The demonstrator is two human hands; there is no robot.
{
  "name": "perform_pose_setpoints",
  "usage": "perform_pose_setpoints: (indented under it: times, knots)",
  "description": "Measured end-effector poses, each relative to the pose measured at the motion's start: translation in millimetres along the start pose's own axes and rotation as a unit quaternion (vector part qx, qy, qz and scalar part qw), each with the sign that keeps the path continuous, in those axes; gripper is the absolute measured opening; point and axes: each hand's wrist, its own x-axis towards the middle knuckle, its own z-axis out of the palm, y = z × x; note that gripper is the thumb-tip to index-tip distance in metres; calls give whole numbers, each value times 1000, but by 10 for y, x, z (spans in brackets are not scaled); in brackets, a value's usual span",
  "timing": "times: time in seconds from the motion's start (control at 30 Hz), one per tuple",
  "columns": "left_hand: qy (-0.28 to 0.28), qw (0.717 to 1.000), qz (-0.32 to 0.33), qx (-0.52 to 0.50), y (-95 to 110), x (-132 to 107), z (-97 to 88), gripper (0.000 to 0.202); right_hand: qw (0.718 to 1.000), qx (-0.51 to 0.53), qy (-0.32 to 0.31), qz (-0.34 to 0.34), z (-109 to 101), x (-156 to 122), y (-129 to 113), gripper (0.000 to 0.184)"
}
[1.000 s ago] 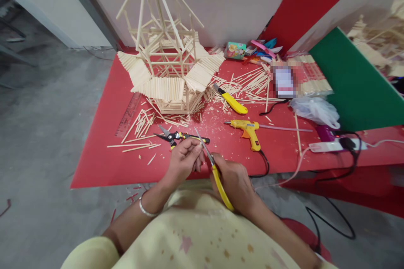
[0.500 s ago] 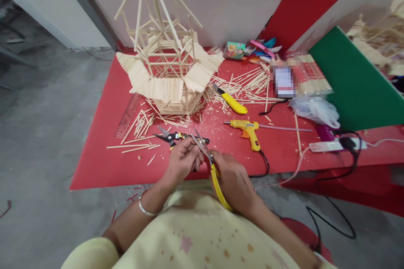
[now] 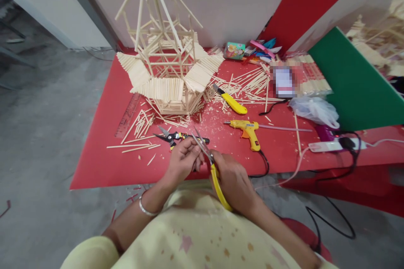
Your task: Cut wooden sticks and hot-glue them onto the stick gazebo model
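My right hand [image 3: 232, 176] is closed around the yellow handles of a pair of scissors [image 3: 217, 187], whose slightly parted blades point up and left. Beside those blades, my left hand [image 3: 186, 156] is closed with its fingertips pinched together; whatever they hold is too small or hidden to make out. Just beyond the left hand, black-and-yellow snips [image 3: 172, 136] lie on the red table [image 3: 104, 168]. Farther back stands a pavilion-like model [image 3: 166, 88] built of thin wooden sticks, with an open pointed frame on top.
Loose sticks [image 3: 257, 82] surround the model. A yellow utility knife [image 3: 233, 103] and a corded glue gun [image 3: 251, 130] lie to the right. Beyond them are a plastic bag [image 3: 315, 110], a power strip [image 3: 328, 146] and a green board [image 3: 356, 80]. A clear ruler [image 3: 128, 115] lies at left.
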Motion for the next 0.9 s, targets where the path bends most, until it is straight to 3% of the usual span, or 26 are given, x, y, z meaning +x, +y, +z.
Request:
perform_pose_setpoints:
  times: [0.27, 0.7, 0.9]
  knots:
    - [7, 1000, -2, -2, 65, 5, 30, 30, 999, 27, 15, -10, 20, -5, -3, 29]
    - [26, 999, -5, -44, -3, -65, 84, 24, 999, 41, 17, 5, 95, -17, -1, 17]
    - [40, 995, -12, -89, -39, -63, 147, 23, 998, -22, 50, 43, 202, -2, 164, 24]
